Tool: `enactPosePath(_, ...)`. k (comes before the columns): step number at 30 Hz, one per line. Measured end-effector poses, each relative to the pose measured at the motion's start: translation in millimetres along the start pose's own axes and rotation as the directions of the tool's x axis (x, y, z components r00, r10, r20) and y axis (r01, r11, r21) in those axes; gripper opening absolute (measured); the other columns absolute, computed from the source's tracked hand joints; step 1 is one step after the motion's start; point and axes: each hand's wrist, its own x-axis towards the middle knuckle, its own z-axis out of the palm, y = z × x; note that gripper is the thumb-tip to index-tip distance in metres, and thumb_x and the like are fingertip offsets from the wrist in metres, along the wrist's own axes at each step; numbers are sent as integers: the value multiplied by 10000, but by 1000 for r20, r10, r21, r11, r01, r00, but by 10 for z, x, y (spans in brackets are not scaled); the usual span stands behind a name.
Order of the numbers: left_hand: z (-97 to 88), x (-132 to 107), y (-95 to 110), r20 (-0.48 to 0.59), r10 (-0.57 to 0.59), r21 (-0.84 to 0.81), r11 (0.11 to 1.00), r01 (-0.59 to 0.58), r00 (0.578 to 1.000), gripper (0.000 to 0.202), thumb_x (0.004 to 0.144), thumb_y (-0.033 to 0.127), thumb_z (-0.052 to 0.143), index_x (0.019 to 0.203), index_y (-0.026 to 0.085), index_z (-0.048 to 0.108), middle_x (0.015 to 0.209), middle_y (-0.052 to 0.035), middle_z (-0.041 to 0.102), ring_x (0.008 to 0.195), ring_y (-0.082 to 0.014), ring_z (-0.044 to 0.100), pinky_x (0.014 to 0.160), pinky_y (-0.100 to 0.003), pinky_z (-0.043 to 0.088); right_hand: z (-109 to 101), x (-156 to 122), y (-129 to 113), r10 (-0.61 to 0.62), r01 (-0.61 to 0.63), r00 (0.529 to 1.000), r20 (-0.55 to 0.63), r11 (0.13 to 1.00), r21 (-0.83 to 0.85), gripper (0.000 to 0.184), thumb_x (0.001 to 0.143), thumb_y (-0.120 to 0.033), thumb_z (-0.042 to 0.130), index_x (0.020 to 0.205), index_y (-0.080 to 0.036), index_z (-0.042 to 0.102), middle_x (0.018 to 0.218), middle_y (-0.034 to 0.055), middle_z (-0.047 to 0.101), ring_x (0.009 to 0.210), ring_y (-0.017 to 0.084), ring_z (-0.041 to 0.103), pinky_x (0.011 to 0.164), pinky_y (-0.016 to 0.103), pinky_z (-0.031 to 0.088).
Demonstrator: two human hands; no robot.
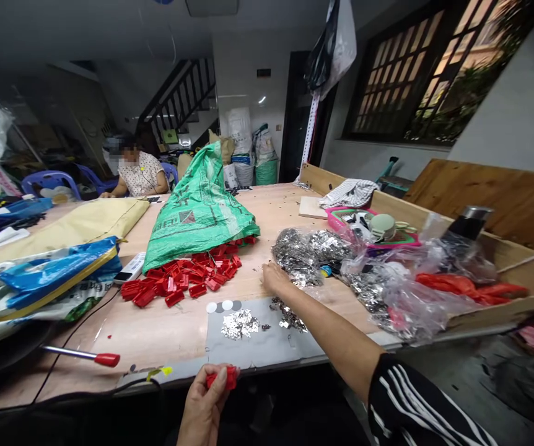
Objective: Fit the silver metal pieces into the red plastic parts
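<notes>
My left hand (208,396) is closed around a red plastic piece (226,378), low in front of the table edge. Reaching across the table, my right hand (274,279) is beside a clear bag of small metal parts (295,257). Its fingers look drawn together on the tabletop; whatever they hold is too small or hidden. On a grey sheet (258,353) between my hands lie a pile of silvery metal pieces (240,324) and a darker pile of small metal parts (290,317). Many red plastic pieces (188,275) spill from a green woven sack (202,210).
To the right, a wooden tray (476,310) contains plastic bags and a dark bottle (469,223). A lever with a red knob (108,359) juts over the left table edge. Blue-and-white sacking (57,272) lies behind it. Another person (141,170) sits at the far left.
</notes>
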Motion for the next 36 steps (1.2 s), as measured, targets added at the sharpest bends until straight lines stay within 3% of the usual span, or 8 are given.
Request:
enactPosePath(13, 95, -26, -33, -23, 19, -22, 1000, -20, 1000, 374, 523, 315, 865, 631, 152, 546, 776, -38, 697, 797, -193, 700, 738, -242, 536, -401, 236, 158, -98, 100, 991, -87, 995, 20, 274, 916, -317, 568, 1127, -143, 594, 1177, 87, 592, 1055, 222, 575, 911, 444, 465)
enactPosePath(16, 106, -34, -26, -15, 30, -12, 999, -30, 999, 371, 533, 327, 860, 630, 152, 547, 756, -40, 694, 806, -194, 696, 750, -242, 532, -508, 244, 187, -118, 124, 983, -142, 992, 32, 273, 903, -250, 572, 1146, -131, 606, 1184, 126, 601, 1080, 233, 570, 933, 380, 435)
enactPosePath(20, 110, -6, -45, -19, 44, -14, 999, -44, 999, 368, 532, 331, 860, 627, 151, 553, 771, -47, 696, 801, -201, 696, 742, -258, 530, -786, 261, 237, -138, 156, 959, -245, 986, 55, 323, 870, -180, 576, 1176, -86, 613, 1204, 180, 594, 1117, 259, 549, 953, 306, 395)
enactPosePath(26, 128, -1, -44, -14, 34, -41, 999, -34, 999, 367, 540, 321, 858, 638, 152, 547, 793, -52, 703, 808, -200, 695, 763, -271, 524, -1178, 124, 237, -166, 223, 906, -390, 969, 108, 391, 919, -173, 478, 1289, -54, 524, 1275, 199, 540, 1196, 237, 478, 1025, 322, 322)
enactPosePath(29, 134, -24, 31, 40, 2, -96, 995, 2, 999, 311, 623, 301, 819, 659, 152, 548, 781, -55, 711, 835, -189, 692, 826, -277, 514, -1102, -65, 167, -207, 272, 913, -352, 951, 146, 366, 907, -212, 515, 1249, -93, 573, 1240, 171, 584, 1140, 243, 534, 981, 340, 384)
enactPosePath(32, 135, -14, 134, 85, -33, -211, 976, 51, 996, 251, 674, 250, 789, 671, 153, 558, 757, -52, 717, 846, -189, 698, 907, -311, 495, -808, -340, 54, -302, 346, 932, -202, 906, 243, 295, 885, -284, 559, 1144, -175, 649, 1133, 93, 671, 971, 211, 637, 829, 303, 493)
enactPosePath(34, 132, 14, 194, 72, -32, -294, 954, 52, 997, 215, 679, 211, 783, 690, 149, 578, 747, -46, 718, 838, -197, 705, 937, -339, 488, -559, -560, -38, -368, 356, 928, -66, 816, 455, 281, 886, -313, 545, 1113, -188, 654, 1120, 76, 681, 935, 209, 650, 794, 307, 508)
enactPosePath(36, 126, 51, 238, 43, -43, -350, 935, 55, 998, 169, 698, 192, 766, 739, 140, 610, 763, -57, 725, 826, -205, 709, 938, -363, 494, -328, -787, -138, -446, 355, 895, 2, 716, 601, 273, 884, -344, 535, 1081, -199, 657, 1082, 62, 691, 924, 211, 649, 809, 320, 504)
